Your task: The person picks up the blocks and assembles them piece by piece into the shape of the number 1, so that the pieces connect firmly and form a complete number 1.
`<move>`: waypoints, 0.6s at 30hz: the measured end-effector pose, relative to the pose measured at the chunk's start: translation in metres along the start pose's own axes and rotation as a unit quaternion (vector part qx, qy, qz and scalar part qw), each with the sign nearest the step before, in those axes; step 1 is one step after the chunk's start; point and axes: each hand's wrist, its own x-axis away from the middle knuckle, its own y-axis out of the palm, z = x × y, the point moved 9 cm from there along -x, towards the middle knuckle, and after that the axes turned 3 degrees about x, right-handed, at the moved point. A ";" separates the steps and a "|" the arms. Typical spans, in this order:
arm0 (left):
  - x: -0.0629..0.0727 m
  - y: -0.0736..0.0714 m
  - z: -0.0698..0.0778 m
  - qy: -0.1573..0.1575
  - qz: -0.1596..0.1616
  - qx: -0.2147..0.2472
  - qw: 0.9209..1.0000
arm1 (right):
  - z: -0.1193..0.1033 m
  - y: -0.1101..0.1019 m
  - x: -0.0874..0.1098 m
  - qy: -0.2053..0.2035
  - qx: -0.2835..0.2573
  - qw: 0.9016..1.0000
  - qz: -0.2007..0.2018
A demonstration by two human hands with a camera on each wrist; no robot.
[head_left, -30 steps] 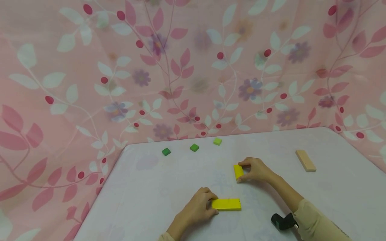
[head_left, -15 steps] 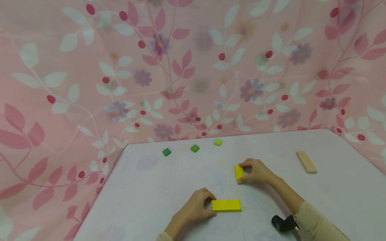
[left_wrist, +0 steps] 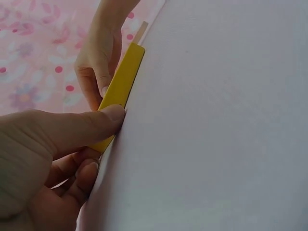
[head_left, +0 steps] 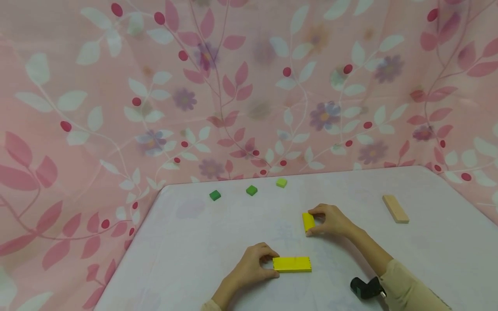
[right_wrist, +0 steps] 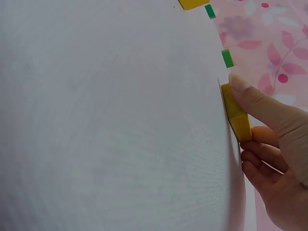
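Two yellow blocks lie on the white-covered table. My left hand [head_left: 253,264] pinches the left end of the longer yellow block [head_left: 292,264], which lies flat and crosswise in the head view. In the left wrist view its thumb [left_wrist: 113,114] presses along one side of the block. Farther forward and to the right, my right hand [head_left: 331,220] pinches the smaller yellow block [head_left: 308,222] between thumb and fingers. The right wrist view shows that block [right_wrist: 235,113] under the thumb, with the other fingers curled beneath. The two yellow blocks are apart.
Along the far edge sit a dark green block [head_left: 215,195], a mid-green block [head_left: 251,190] and a light green block [head_left: 282,183]. A plain wooden plank [head_left: 395,209] lies at the right. A black angled object [head_left: 365,288] is beside the right sleeve.
The left fingers have drawn back very slightly toward the left end of the longer yellow block. The right hand keeps its hold, and both blocks stay in place.
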 end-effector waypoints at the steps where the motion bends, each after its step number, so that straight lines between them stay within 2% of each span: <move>1: 0.000 0.000 -0.001 0.001 0.003 0.007 1.000 | 0.000 0.000 0.000 0.000 -0.001 1.000 0.000; 8: 0.001 -0.002 -0.001 0.018 0.022 0.027 0.999 | 0.003 0.002 0.001 0.012 -0.005 1.000 -0.004; 18: 0.003 -0.004 -0.002 0.025 0.030 0.044 0.998 | 0.006 0.005 0.002 0.019 -0.002 0.999 -0.027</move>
